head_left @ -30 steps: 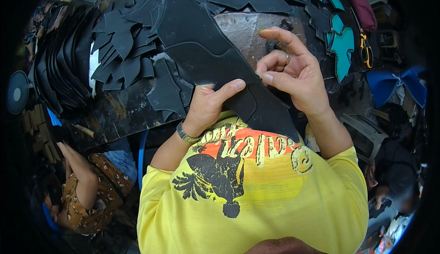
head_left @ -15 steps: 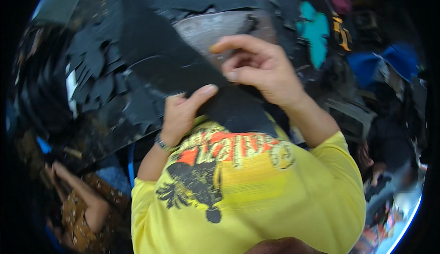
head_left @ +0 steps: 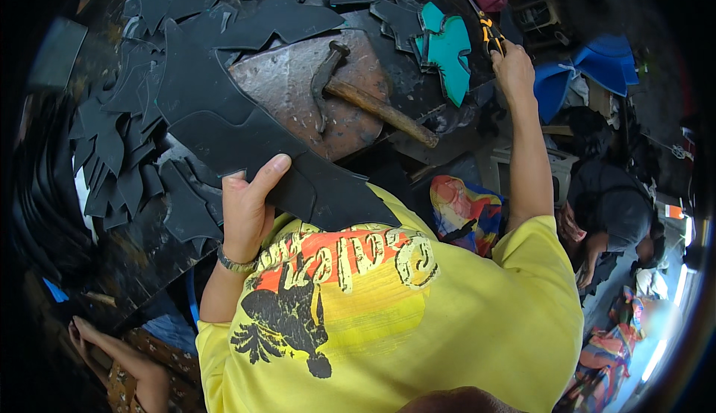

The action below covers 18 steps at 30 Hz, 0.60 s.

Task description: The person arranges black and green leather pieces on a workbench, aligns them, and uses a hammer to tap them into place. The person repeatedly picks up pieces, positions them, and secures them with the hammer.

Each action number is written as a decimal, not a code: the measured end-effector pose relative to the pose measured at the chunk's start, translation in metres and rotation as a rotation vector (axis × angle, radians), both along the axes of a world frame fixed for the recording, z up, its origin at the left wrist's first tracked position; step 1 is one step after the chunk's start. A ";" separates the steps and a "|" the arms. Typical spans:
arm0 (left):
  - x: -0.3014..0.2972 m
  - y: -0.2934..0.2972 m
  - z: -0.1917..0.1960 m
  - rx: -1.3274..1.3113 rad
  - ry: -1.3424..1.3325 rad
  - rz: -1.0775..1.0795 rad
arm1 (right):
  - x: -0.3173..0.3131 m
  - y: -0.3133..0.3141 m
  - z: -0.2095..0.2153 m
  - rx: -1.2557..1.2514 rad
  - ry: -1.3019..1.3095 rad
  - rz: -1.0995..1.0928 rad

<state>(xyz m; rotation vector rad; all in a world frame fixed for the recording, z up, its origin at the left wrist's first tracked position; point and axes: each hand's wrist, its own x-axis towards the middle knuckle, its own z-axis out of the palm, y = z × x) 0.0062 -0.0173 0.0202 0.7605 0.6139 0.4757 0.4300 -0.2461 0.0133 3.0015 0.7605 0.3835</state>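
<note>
My left hand [head_left: 247, 212] is closed on the near part of a long black sheet [head_left: 231, 133], thumb on top and the other fingers hidden below. The sheet runs from the front of my shirt out over the work table, and curved outlines show on its face. At the far right, my right arm is stretched out. My right hand [head_left: 513, 74] has its fingers closed at the handles of scissors [head_left: 489, 33] with orange and black grips, their blades pointing away.
A hammer [head_left: 382, 112] with a wooden handle lies across a worn slab [head_left: 272, 77]. Several black cut pieces [head_left: 127, 144] crowd the table's left, with teal pieces [head_left: 447, 48] at the right. Blue material [head_left: 552, 89] sits beyond the right edge. Other people are at both lower sides.
My right hand has left the black sheet and reached out right to the scissors. My left hand keeps its hold on the sheet. The hammer has come into plain sight, and the view has shifted.
</note>
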 end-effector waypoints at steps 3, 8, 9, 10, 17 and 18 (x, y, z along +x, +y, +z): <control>0.005 -0.001 0.005 -0.020 -0.017 0.020 | 0.020 0.001 -0.009 0.008 0.099 -0.097; 0.009 0.004 0.010 -0.058 0.013 -0.030 | 0.061 -0.005 -0.009 -0.018 0.259 -0.141; 0.008 0.005 0.009 -0.075 0.044 -0.030 | 0.066 -0.009 -0.006 -0.016 0.282 -0.104; 0.008 0.006 0.009 -0.089 0.015 -0.043 | 0.067 -0.015 0.000 -0.004 0.289 -0.083; 0.008 0.009 0.008 -0.112 -0.097 -0.020 | -0.070 -0.026 0.066 0.942 1.192 0.190; 0.010 0.008 0.008 -0.118 -0.126 -0.023 | -0.102 -0.017 0.064 0.982 1.306 0.239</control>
